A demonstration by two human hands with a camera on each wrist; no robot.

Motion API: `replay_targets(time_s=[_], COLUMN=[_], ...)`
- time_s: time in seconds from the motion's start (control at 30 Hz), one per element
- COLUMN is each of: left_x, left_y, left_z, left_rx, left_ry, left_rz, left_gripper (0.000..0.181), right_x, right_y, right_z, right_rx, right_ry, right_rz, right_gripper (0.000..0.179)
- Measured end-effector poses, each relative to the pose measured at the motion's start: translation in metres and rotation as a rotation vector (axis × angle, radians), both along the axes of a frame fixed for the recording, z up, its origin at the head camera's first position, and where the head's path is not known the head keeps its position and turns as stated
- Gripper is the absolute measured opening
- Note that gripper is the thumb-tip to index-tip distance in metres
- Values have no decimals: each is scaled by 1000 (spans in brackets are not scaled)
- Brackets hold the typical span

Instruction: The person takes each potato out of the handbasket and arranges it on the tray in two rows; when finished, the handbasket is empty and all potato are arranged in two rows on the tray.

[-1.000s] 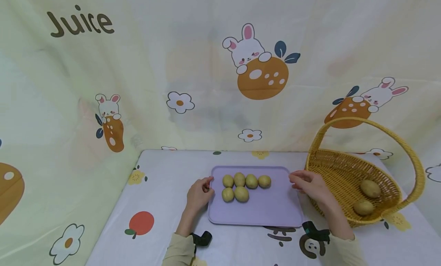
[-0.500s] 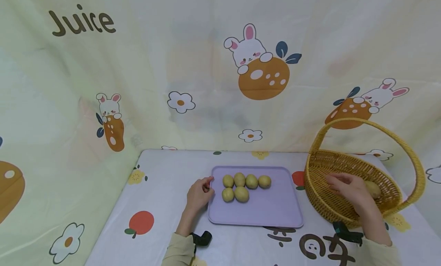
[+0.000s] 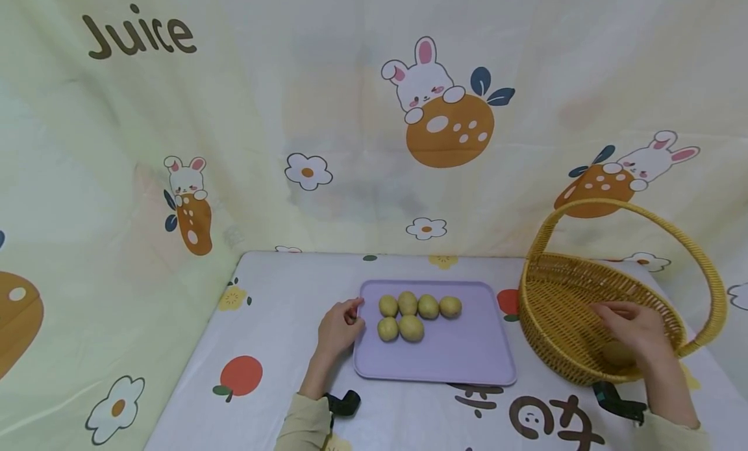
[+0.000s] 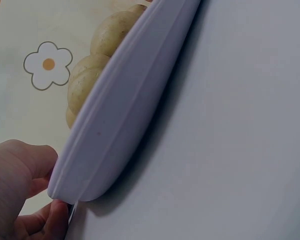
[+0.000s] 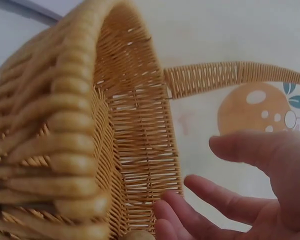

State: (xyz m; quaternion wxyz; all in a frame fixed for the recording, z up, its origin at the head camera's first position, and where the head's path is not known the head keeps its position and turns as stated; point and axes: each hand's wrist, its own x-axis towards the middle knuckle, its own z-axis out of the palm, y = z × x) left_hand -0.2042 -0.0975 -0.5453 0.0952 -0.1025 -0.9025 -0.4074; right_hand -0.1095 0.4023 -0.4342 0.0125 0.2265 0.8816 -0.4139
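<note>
Six-odd, or several, potatoes point(image 3: 411, 328) lie in two rows on a lilac tray point(image 3: 461, 353); some show above its rim in the left wrist view. My left hand point(image 3: 339, 328) holds the tray's left edge, its fingers point(image 4: 42, 160) bent about the rim. My right hand point(image 3: 637, 328) is over the wicker basket point(image 3: 543, 334), thumb and fingers apart with nothing between them. Beneath it a potato point(image 3: 617, 353) lies in the basket, partly covered by the hand. The right wrist view catches only a potato's top point(image 5: 137, 235) at the bottom edge.
The basket's tall handle point(image 3: 643, 214) arches above the right hand. A printed cloth point(image 3: 280, 347) covers the table, and a patterned curtain point(image 3: 345, 100) hangs behind it. The basket stands just right of the tray.
My right hand has moved right, from beside the tray's right edge to over the potatoes in the basket. The left hand has stayed at the tray's left edge.
</note>
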Motion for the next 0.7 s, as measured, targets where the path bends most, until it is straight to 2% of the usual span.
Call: replay_targets(time_s=[0.2, 0.4, 0.47, 0.63, 0.7], left_x=[-1, -1, -1, -2, -1], left_y=[1, 1, 1, 0, -1], left_z=[-1, -1, 0, 2, 3], left_rx=[-22, -21, -20, -18, -14], left_ry=[-4, 1, 1, -4, -4], left_rz=[20, 14, 14, 11, 9], left_gripper=[39, 39, 39, 40, 40], right_x=[0, -2, -4, -8, -11], right_y=[1, 1, 3, 13, 17], right_z=[0, 4, 6, 13, 17], right_rx=[29, 72, 89, 226, 272], right_ry=[6, -26, -37, -1, -12], right_rz=[-100, -114, -99, 30, 67], right_gripper=[71, 73, 72, 64, 63])
